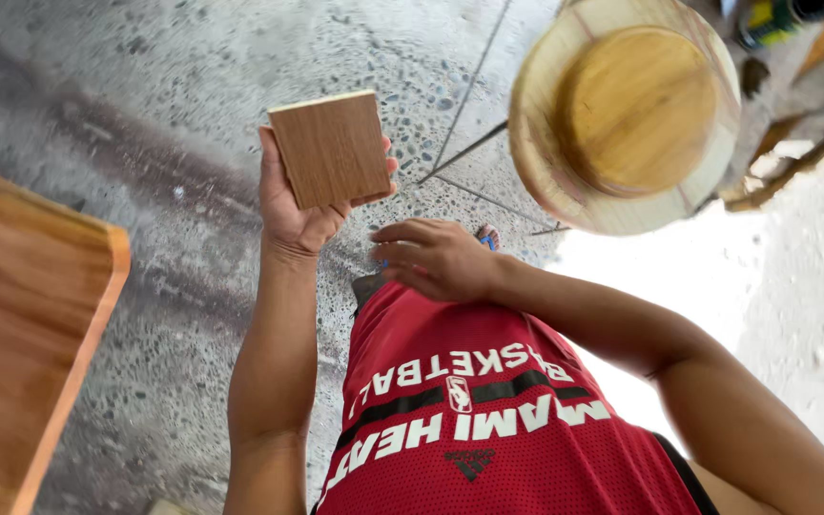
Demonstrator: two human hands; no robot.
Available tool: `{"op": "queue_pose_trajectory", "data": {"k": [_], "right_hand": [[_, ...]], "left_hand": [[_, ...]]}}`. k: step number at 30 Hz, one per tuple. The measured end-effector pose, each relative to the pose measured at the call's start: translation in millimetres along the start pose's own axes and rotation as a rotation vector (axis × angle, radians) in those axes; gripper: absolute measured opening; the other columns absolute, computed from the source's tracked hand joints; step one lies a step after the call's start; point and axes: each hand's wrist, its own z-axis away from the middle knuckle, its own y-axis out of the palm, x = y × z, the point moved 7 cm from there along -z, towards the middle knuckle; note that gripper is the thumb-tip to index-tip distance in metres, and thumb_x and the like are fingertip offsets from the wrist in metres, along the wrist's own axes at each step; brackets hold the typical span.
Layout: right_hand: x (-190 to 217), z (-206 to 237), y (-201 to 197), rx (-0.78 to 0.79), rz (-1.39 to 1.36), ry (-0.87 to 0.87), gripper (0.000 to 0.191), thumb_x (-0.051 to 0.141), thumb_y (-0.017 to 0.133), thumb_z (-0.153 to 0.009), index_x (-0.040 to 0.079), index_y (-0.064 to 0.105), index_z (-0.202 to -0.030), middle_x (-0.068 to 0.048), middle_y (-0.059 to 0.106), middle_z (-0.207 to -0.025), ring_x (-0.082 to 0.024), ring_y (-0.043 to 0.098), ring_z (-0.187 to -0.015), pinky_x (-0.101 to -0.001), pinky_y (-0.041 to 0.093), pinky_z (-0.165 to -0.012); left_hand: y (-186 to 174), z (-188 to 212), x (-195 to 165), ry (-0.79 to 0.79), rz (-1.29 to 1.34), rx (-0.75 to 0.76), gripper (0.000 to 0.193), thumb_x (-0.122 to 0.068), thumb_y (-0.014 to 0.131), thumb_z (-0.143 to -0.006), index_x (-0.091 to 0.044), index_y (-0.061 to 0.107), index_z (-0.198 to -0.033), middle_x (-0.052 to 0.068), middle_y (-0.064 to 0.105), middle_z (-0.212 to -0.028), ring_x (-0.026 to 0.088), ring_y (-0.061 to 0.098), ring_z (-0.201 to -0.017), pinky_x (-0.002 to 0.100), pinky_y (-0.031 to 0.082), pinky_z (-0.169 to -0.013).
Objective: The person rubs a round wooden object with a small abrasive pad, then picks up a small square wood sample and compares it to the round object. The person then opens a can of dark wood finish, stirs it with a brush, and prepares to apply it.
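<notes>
- Gripping the small wooden block from below is our left hand: fingers wrapped round its lower edge, thumb on the right side, flat face turned up at us.
- Our right hand holds nothing, fingers loosely curled and a bit spread, just below and to the right of the block, near but not touching.
- Block's longer side runs roughly up and away from the left palm, tilted slightly.
- Round wooden stool top sits off to the right, well apart, over speckled concrete floor.
</notes>
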Motion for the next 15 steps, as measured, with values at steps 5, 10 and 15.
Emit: {"op": "queue_pose_trajectory", "data": {"k": [5, 10, 15], "right_hand": [[-76, 122, -8, -0.226, -0.165, 0.663, 0.030, 0.029, 0.054, -0.109, 0.008, 0.071, -0.123, -0.012, 0.073, -0.122, -0.026, 0.073, -0.109, -0.0396, 0.060, -0.096], [-97, 252, -12, -1.076, -1.223, 0.946, 0.073, 0.059, 0.024, -0.109, 0.001, 0.053, -0.144, -0.018, 0.065, -0.132, -0.026, 0.068, -0.109, -0.0408, 0.058, -0.096], [-83, 320, -53, -1.344, -0.944, 0.999, 0.074, 0.063, 0.025, -0.102, 0.001, 0.043, -0.140, -0.016, 0.064, -0.121, -0.022, 0.072, -0.098, -0.0373, 0.065, -0.074]], "left_hand": [[10, -48, 88, -0.352, -0.066, 0.008, 0.094, -0.073, 0.049, -0.095, -0.002, 0.040, -0.156, 0.023, 0.057, -0.147, 0.045, 0.062, -0.129, 0.062, 0.057, -0.103], [17, -71, 226, -0.626, -0.172, -0.036, 0.072, -0.063, 0.053, -0.104, -0.007, 0.051, -0.150, 0.014, 0.065, -0.136, 0.024, 0.067, -0.122, 0.042, 0.058, -0.098], [39, -89, 353, -0.795, -0.365, -0.092, 0.063, -0.060, 0.049, -0.116, 0.000, 0.055, -0.134, 0.010, 0.066, -0.119, 0.018, 0.063, -0.100, 0.035, 0.052, -0.080]]}}
